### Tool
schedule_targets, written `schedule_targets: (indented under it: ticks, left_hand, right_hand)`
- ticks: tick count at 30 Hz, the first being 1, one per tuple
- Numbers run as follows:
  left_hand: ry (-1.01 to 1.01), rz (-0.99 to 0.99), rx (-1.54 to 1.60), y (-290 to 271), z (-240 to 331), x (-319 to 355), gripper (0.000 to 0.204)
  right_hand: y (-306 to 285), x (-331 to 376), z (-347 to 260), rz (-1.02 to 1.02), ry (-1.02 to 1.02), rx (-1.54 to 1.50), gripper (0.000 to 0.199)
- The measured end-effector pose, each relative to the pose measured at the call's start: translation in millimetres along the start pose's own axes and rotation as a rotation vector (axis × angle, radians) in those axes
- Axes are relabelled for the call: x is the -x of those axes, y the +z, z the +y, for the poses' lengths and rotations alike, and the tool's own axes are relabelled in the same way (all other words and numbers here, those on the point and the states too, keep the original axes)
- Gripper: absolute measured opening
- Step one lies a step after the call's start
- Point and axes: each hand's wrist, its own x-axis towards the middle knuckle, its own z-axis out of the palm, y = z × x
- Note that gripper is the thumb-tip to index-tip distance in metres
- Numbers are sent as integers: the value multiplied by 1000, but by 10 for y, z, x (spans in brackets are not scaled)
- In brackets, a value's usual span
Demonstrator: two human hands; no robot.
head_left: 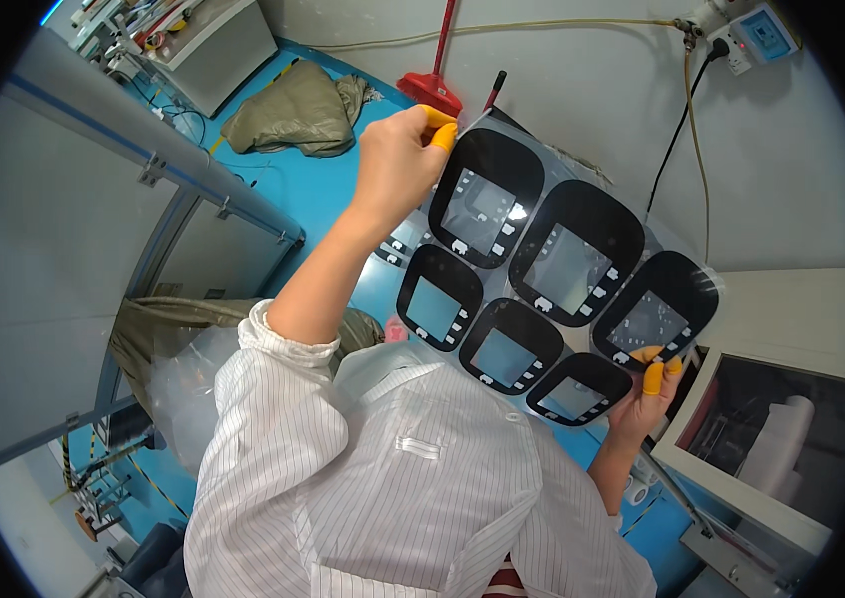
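Hold the clear sheet (pixel 525 274) flat, left hand (pixel 395 159) softly pinching its far-left corner, right hand (pixel 639 404) its near-right edge.

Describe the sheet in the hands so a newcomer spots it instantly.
Find the striped white shirt filling the lower middle. Beyond it, the left hand and right hand hold a clear sheet. Unlike everything around it, it bears black, rounded frames in rows.

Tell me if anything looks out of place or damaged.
An olive fabric bundle lies crumpled on the blue floor near the red broom; it looks dropped rather than stored. No spill shows, and the held clear sheet of black-framed panels shows no evident tear.
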Motion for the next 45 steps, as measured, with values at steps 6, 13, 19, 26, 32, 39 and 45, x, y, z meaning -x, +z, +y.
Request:
schedule_targets:
  ticks: [6, 13, 19, 26, 32, 39, 45]
  left_hand:
    - [455, 197, -354, 29, -212, 169, 13]
    - [809, -60, -409, -417, -15, 74, 23]
    - [931, -118, -731, -430, 23, 159, 10]
    - [992, 109, -837, 68, -110, 520, 15]
    - [56, -255, 18, 512, 459, 1856, 19]
    - [-332, -594, 237, 440, 747, 2332, 14]
    - [-251, -722, 36, 199, 888, 2376, 32]
  right_hand:
    - [-21, -30, -95, -164, -20, -69, 20]
    - [-85, -136, -156, -173, -92, 140, 19]
    - [-94, -233, -108, -221, -40, 62, 20]
    - [-255, -352, 210, -66, 218, 123, 20]
    - [-249, -317, 499, -120, 370, 34, 20]
    - [34, -405, 537, -201, 458, -143, 29]
    - [339, -1097, 416, -620, 746, -357, 35]
